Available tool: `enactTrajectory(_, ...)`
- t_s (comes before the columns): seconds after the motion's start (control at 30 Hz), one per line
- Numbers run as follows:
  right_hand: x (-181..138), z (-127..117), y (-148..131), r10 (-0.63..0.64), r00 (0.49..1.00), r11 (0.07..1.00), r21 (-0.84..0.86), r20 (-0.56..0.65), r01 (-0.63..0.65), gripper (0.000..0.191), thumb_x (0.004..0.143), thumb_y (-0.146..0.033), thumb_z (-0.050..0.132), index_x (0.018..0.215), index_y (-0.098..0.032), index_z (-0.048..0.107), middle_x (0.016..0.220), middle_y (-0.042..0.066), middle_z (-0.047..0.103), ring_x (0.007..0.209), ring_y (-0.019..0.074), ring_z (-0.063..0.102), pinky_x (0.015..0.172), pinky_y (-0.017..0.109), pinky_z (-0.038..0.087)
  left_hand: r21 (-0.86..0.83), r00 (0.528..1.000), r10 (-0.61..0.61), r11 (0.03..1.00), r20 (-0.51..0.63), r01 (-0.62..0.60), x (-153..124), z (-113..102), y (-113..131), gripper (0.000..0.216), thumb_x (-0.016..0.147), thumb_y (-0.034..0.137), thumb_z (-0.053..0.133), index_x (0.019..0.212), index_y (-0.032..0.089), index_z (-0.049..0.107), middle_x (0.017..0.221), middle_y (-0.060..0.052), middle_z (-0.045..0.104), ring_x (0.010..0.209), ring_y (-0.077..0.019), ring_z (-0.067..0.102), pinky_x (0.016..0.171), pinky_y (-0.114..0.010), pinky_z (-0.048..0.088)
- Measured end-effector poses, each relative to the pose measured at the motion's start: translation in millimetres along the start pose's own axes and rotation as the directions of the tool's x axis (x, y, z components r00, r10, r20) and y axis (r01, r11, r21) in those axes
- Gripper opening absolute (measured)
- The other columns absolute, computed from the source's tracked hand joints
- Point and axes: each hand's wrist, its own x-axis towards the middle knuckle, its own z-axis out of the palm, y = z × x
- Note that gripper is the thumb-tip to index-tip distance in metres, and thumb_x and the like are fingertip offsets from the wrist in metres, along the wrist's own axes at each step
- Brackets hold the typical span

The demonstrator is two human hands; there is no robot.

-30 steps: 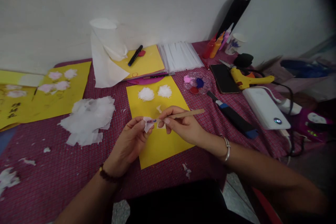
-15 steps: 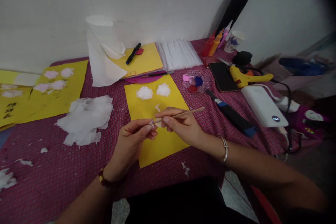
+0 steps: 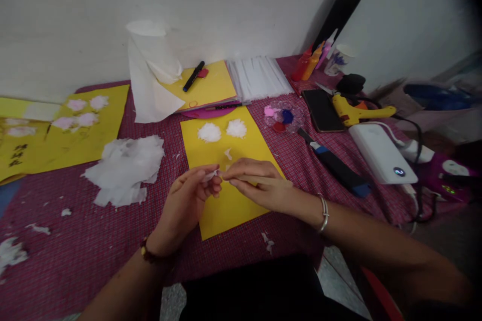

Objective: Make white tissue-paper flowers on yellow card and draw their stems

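Note:
My left hand [image 3: 186, 203] pinches a small white scrap of tissue paper [image 3: 211, 175] between thumb and fingers. My right hand [image 3: 269, 190] is closed on a thin wooden stick [image 3: 284, 182], whose tip points at the scrap; whether they touch I cannot tell. Both hands are over the lower part of a yellow paper sheet [image 3: 220, 218]. Near the sheet's top edge are two round fluffy white tufts [image 3: 209, 132] side by side, with a small torn scrap [image 3: 228, 153] below them.
A stack of white tissue squares [image 3: 124, 168] lies left of the sheet. To the right are a paint palette [image 3: 286, 116], a black-handled tool [image 3: 339, 168], a phone [image 3: 323, 110], a yellow glue gun [image 3: 359, 110] and a white power bank [image 3: 382, 153]. A paper roll [image 3: 152, 55] stands behind.
The stick has swung from slanting up to the right to nearly level, tipping slightly down along my right palm. My right fingers have straightened, and my left fingers have loosened around the scrap.

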Motion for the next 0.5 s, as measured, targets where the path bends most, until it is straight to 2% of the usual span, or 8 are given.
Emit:
enactTrajectory(0.17,4,-4,-5,-0.033,0.999,0.996,0.08,-0.014,0.034,0.021,0.088,-0.016,0.058,0.103,-0.025,0.069,0.091,0.004,0.071,0.085,0.0144,0.064,0.074,0.031,0.054,-0.109,0.981,-0.13,0.983,0.144,0.146,1,-9,12,0.016,0.071,0.024,0.071,0.083,0.015,0.077,0.07,-0.008,0.073,0.06,-0.0138,0.066,0.056,-0.02,0.054)
enactTrajectory(0.27,6,-5,-10,0.076,0.997,0.973,0.219,-0.018,-0.07,0.016,0.086,-0.02,0.061,0.099,-0.024,0.071,0.088,0.003,0.07,0.079,0.0134,0.063,0.068,0.029,0.053,-0.107,0.965,-0.18,0.973,0.188,0.203,-1,-12,14,0.016,0.066,0.022,0.079,0.081,0.017,0.077,0.069,-0.006,0.073,0.058,-0.012,0.067,0.055,-0.016,0.054)
enactTrajectory(0.37,5,-3,-10,0.201,0.979,0.904,0.387,-0.014,-0.18,0.012,0.086,-0.024,0.063,0.094,-0.022,0.072,0.083,0.003,0.067,0.068,0.0107,0.06,0.057,0.024,0.051,-0.07,0.963,-0.186,0.977,0.193,0.203,-3,-12,13,0.018,0.067,0.025,0.082,0.082,0.016,0.077,0.068,-0.006,0.073,0.058,-0.0111,0.067,0.054,-0.014,0.053)
enactTrajectory(0.5,3,3,-7,0.244,0.969,0.832,0.521,-0.036,-0.19,0.01,0.085,-0.023,0.063,0.09,-0.021,0.072,0.079,0.001,0.063,0.063,0.0087,0.056,0.052,0.021,0.048,-0.036,0.975,-0.157,0.986,0.157,0.164,-2,-10,6,0.016,0.068,0.027,0.081,0.081,0.018,0.077,0.066,-0.005,0.072,0.056,-0.0103,0.066,0.049,-0.014,0.05)
